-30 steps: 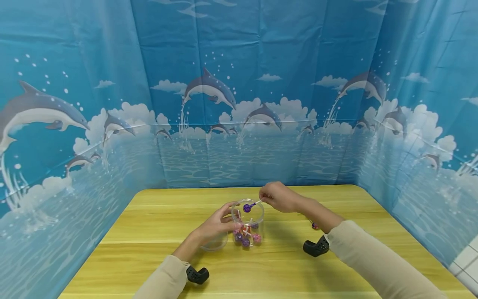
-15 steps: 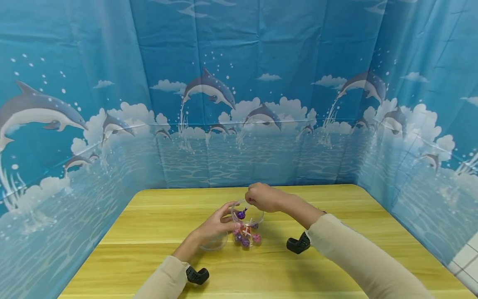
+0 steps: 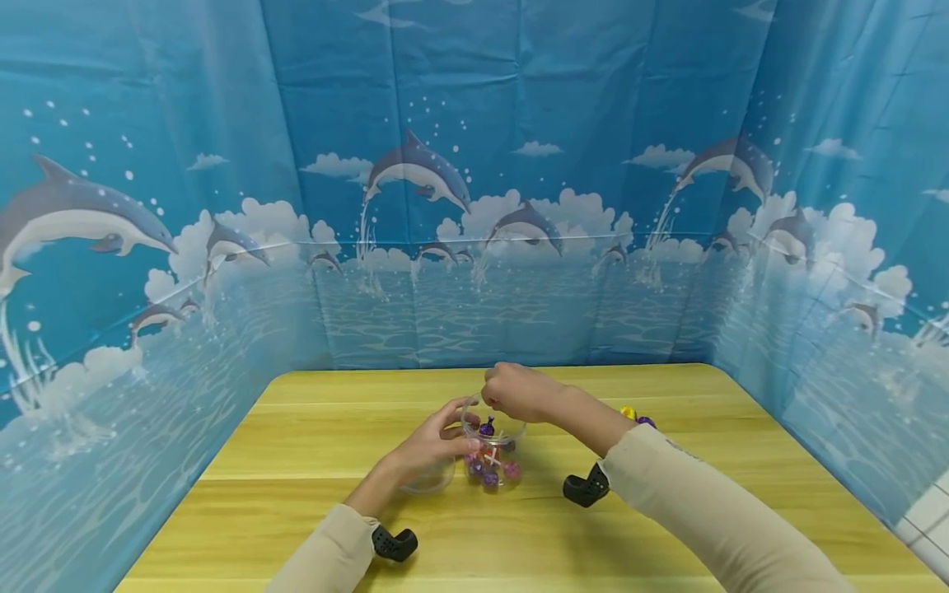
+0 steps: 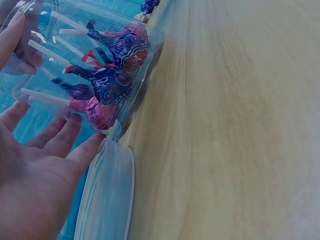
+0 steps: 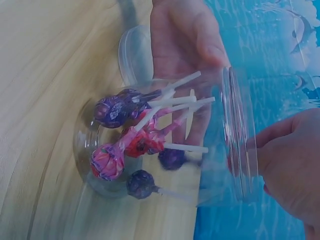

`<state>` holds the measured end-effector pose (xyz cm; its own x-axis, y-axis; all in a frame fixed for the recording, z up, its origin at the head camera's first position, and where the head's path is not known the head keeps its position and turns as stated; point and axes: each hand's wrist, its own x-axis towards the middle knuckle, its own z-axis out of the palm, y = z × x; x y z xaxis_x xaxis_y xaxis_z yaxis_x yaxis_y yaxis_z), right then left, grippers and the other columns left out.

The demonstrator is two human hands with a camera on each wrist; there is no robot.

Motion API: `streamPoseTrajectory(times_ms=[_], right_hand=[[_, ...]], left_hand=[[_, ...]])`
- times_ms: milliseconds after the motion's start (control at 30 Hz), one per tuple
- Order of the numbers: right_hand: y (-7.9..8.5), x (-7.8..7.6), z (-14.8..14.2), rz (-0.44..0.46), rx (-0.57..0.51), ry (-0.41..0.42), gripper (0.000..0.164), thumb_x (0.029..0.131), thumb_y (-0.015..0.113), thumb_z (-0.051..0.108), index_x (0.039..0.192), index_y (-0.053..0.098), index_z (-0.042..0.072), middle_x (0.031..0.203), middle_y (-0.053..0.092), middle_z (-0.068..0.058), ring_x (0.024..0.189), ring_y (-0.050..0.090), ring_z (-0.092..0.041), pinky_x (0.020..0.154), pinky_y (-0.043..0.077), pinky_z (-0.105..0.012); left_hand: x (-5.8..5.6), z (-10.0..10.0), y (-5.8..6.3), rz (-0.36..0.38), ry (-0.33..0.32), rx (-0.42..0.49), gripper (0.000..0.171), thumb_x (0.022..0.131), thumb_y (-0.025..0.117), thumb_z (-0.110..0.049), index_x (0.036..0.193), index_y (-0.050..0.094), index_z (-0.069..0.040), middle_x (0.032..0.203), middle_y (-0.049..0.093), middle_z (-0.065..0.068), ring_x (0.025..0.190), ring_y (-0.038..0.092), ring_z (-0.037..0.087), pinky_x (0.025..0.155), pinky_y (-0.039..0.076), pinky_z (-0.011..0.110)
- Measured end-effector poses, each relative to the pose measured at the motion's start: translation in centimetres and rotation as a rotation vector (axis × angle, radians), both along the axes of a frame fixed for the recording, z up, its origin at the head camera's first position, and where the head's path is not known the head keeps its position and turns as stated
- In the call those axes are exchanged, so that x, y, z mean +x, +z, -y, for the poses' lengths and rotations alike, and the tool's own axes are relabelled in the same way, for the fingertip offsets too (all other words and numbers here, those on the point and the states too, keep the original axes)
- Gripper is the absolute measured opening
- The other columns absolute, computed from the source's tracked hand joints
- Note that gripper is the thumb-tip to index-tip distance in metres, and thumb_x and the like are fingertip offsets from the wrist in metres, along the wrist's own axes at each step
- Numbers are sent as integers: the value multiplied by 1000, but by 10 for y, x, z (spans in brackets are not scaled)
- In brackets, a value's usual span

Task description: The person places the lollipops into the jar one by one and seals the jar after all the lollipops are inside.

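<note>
A clear round jar (image 3: 513,435) stands on the table with several wrapped lollipops inside, purple, pink and red, their white sticks pointing mostly upward. My left hand (image 3: 437,441) holds the jar's side, thumb in front and fingers behind. Over the jar's mouth, my right hand (image 3: 522,393) has its fingertips just inside the rim (image 5: 241,135). It pinches a purple lollipop (image 3: 486,427) that hangs head down within the jar; part of the stick is hidden by the fingers. Beneath the left hand lies a clear lid (image 4: 112,192), close against the jar's base.
Beyond my right forearm lie a yellow-wrapped candy (image 3: 628,412) and a purple one (image 3: 647,422), partly covered by the sleeve. The wooden table (image 3: 296,461) ends at a blue dolphin curtain (image 3: 445,313). Black wrist mounts (image 3: 395,545) sit below both wrists.
My right hand has moved left to the jar's mouth and lowered the purple lollipop from above the opening into the jar. The left hand keeps its hold. A yellow candy now shows behind the forearm.
</note>
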<state>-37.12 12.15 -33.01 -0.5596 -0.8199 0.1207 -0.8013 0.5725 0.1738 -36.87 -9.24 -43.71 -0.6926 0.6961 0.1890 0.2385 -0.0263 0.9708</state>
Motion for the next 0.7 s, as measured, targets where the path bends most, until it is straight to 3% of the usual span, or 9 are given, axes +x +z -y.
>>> streamPoseTrajectory(times_ms=[200, 367, 700], right_hand=[[1, 2, -6, 89, -51, -4, 13, 82, 72, 11, 93, 72, 16, 86, 60, 4, 80, 58, -12, 69, 49, -23], [3, 3, -14, 162, -139, 15, 16, 82, 72, 13, 99, 71, 15, 90, 62, 4, 84, 59, -14, 69, 48, -24], [7, 5, -32, 181, -238, 30, 17, 84, 70, 17, 100, 70, 13, 94, 63, 0, 82, 58, -15, 68, 48, -26]], left_hand=[[0, -2, 1, 9, 1, 7, 62, 92, 60, -19, 146, 28, -25, 132, 39, 15, 128, 34, 39, 90, 45, 41], [1, -2, 2, 13, 11, -2, 62, 92, 61, -21, 144, 30, -28, 133, 39, 13, 126, 38, 33, 90, 44, 40], [4, -2, 3, 16, 15, 8, 61, 90, 64, -24, 142, 32, -30, 131, 40, 12, 127, 35, 39, 91, 44, 40]])
